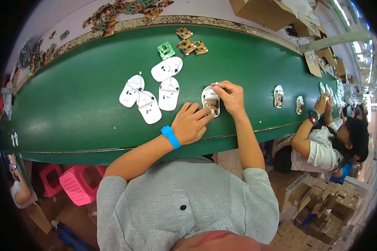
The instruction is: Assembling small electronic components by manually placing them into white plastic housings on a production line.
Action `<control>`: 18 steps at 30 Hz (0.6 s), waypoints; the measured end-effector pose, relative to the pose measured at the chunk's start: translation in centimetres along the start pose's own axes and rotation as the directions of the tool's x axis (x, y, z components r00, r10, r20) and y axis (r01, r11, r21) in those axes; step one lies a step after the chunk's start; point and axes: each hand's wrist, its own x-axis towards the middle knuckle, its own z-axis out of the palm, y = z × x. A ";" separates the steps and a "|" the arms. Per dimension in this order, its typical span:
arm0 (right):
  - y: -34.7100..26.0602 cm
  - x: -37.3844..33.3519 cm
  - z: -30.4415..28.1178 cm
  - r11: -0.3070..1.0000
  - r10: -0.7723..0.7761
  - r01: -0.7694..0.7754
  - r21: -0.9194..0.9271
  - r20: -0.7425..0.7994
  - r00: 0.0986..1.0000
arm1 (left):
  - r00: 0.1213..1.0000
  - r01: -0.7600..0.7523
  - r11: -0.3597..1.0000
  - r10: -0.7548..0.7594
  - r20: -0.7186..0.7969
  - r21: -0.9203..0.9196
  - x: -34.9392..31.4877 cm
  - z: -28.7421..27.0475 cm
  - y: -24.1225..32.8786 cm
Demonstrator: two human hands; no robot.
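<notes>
A white plastic shell (205, 93) with rounded ends lies in front of me, a brown circuit board (212, 105) seated in its near part. My left hand (190, 124), a blue watch on its wrist, has its fingers stretched out, the index fingertip touching the board's left side. At the shell's far end, the thumb and index finger of my right hand (231, 97) pinch a small white connector (215, 83). Left of my hands lie several similar white shells (169, 94) with thin dark wires. Beyond them are a green circuit board (166, 50) and several brown boards (186, 46).
The green work surface (83, 108) has a worn raised ledge (197, 20) with piled circuit boards (113, 16) behind it. Two filled shells (278, 96) lie to the right, near a co-worker (322, 144). Pink stools (80, 184) stand below left, cardboard boxes (322, 201) below right.
</notes>
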 end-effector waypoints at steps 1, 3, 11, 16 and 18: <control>-0.1 -0.2 0.0 0.996 0.012 -0.012 0.091 0.009 1.000 | 1.000 0.000 1.000 0.000 -0.002 -0.011 0.0 0.0 -0.1; -0.2 -0.6 -0.2 0.961 0.033 -0.039 0.272 0.028 0.999 | 1.000 0.000 1.000 0.000 -0.007 -0.031 0.1 -0.1 -0.3; 0.1 -0.7 -1.2 0.779 0.034 -0.116 0.616 0.142 0.989 | 0.999 0.003 0.999 -0.005 -0.032 -0.053 -0.1 0.1 -0.4; -1.7 -1.1 -0.9 0.910 0.063 -0.125 0.395 0.166 0.984 | 0.999 0.001 0.999 -0.003 -0.042 -0.036 -0.5 0.2 -0.3; -2.5 -1.6 -0.3 0.996 0.008 -0.021 0.087 0.150 0.989 | 0.999 0.006 1.000 -0.007 -0.054 -0.022 -0.5 0.2 -0.1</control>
